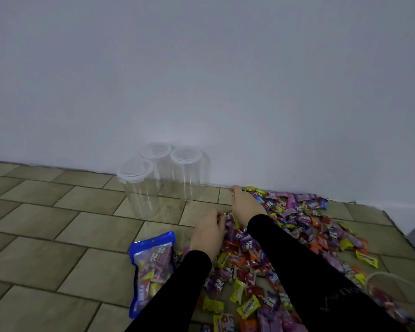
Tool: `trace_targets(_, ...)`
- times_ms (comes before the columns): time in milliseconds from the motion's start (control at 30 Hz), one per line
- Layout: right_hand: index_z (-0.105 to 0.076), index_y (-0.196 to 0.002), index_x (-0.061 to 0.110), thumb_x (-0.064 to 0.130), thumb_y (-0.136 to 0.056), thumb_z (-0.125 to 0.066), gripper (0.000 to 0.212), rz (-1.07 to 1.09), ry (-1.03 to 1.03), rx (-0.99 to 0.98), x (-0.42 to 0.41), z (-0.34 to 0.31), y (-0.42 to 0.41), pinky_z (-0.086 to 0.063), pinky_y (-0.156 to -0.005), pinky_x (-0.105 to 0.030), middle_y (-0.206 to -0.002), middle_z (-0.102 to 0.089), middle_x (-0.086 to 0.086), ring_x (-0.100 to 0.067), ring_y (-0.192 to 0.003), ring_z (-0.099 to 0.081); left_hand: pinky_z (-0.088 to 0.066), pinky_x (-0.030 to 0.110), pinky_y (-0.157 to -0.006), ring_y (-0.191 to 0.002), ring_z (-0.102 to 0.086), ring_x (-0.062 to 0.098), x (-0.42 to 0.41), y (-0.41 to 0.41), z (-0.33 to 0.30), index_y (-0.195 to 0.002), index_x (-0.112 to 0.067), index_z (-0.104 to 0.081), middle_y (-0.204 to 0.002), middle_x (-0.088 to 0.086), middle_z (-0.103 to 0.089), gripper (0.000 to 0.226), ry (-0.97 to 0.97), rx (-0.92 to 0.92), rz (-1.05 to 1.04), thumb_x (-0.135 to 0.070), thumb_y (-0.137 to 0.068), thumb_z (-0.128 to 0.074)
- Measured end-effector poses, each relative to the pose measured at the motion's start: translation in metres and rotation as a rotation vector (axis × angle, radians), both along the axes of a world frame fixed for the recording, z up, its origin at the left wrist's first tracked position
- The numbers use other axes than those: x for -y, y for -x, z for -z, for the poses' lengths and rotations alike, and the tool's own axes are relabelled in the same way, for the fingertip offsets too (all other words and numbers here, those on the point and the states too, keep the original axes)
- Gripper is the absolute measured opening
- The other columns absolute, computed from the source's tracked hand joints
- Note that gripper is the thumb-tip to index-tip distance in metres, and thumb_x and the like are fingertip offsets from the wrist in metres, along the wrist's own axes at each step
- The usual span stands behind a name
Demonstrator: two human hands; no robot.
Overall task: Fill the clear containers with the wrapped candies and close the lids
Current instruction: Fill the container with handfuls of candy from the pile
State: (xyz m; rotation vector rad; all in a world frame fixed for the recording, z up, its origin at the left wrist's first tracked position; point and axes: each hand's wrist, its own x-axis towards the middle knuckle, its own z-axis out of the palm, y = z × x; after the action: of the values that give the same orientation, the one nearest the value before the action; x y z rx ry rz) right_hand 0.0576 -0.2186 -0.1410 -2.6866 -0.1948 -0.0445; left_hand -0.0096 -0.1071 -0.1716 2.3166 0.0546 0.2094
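Here, the wrapped candies (285, 238) are spread beneath both hands; the left hand (209, 233) and right hand (246, 203) are curled onto them, grip unclear. Lidded clear containers (158, 178) are seen beyond, left.

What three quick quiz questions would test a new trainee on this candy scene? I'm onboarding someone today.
1. How many clear containers stand by the wall?
2. True or false: those containers already hold candy.
3. The blue bag lies on which side of the left hand: A left, B right?

Key: 1. Three. 2. False, they look empty. 3. A.

Both hands, the right hand included, rest on the candies.
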Motion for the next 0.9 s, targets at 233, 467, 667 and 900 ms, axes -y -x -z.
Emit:
trace_targets(233, -0.044, -0.131, 0.012, 0.016, -0.100, -0.033, 0.033, 0.055, -0.182, 0.024, 0.018, -0.026, 0.021, -0.048, -0.087, -0.037, -0.118, -0.063, -0.016, -0.030, -0.105, -0.060, -0.047, 0.038, -0.073, -0.080, -0.060, 0.020, 0.015, 0.014, -0.020, -0.096, -0.015, -0.060, -0.083, 0.001, -0.065, 0.023, 0.153, 0.059, -0.022, -0.032, -0.100, -0.044)
trace_targets(467, -0.049, -0.129, 0.011, 0.016, -0.101, -0.033, 0.033, 0.105, -0.414, 0.161, 0.034, -0.073, 0.047, -0.039, -0.069, -0.028, -0.099, -0.064, -0.014, -0.023, -0.077, -0.055, -0.034, 0.027, -0.057, -0.073, -0.057, 0.020, 0.042, 0.027, -0.047, -0.091, -0.014, -0.059, -0.074, 0.001, -0.061, 0.024, 0.315, 0.104, -0.044, -0.031, -0.101, -0.045)
trace_targets(667, -0.050, -0.129, 0.012, 0.017, -0.101, -0.032, 0.033, 0.121, -0.539, 0.243, 0.062, -0.113, 0.071, -0.037, -0.072, -0.023, -0.104, -0.061, -0.006, -0.017, -0.082, -0.054, -0.040, 0.027, -0.057, -0.071, -0.059, 0.014, 0.074, 0.040, -0.069, -0.092, -0.018, -0.062, -0.076, -0.001, -0.064, 0.025, 0.410, 0.190, -0.053, -0.036, -0.099, -0.047)
trace_targets(900, -0.052, -0.124, 0.016, 0.019, -0.103, -0.030, 0.030, 0.151, -0.802, 0.256, 0.110, -0.132, 0.100, -0.043, -0.051, -0.024, -0.084, -0.054, 0.004, -0.010, -0.052, -0.042, -0.039, 0.019, -0.056, -0.068, -0.054, 0.014, 0.116, 0.063, -0.091, -0.100, -0.017, -0.062, -0.082, 0.005, -0.064, 0.026, 0.483, 0.252, 0.015, -0.036, -0.101, -0.045)
